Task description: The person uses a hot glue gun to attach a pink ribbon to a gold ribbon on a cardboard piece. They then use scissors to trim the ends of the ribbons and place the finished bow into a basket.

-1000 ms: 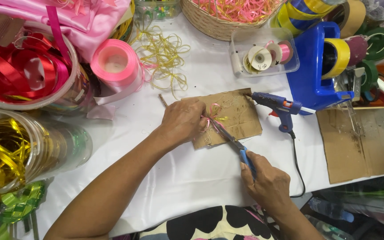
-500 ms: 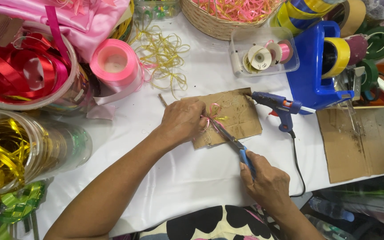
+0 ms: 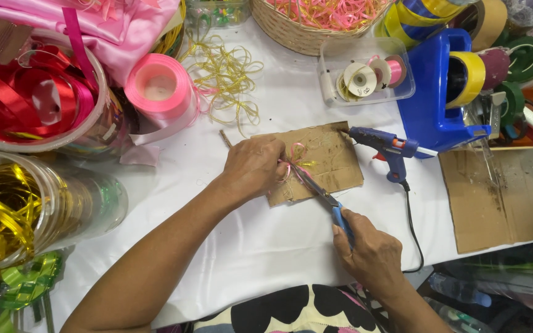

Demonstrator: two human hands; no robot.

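A white-covered surface (image 3: 266,240) crowded with craft supplies fills the view. At far left a clear tub of red ribbon (image 3: 29,102) stands beside a pink ribbon roll (image 3: 160,86), with a clear tub of gold ribbon (image 3: 13,209) nearer on the left. A wicker basket (image 3: 303,34) of pink and yellow strips sits at the far edge, and a blue tape dispenser (image 3: 439,98) stands far right beside a clear box of small spools (image 3: 365,77). A bare cardboard sheet (image 3: 501,197) lies at the right. At centre, a smaller cardboard piece (image 3: 328,160) carries a small pink and gold ribbon bow (image 3: 294,161), with a blue glue gun (image 3: 387,148) lying just beside its right edge. The left hand (image 3: 251,169) is closed over the bow, pinning it to the cardboard. The right hand (image 3: 368,250), nearer, grips the blue handles of scissors (image 3: 319,191), whose blades reach up to the bow.
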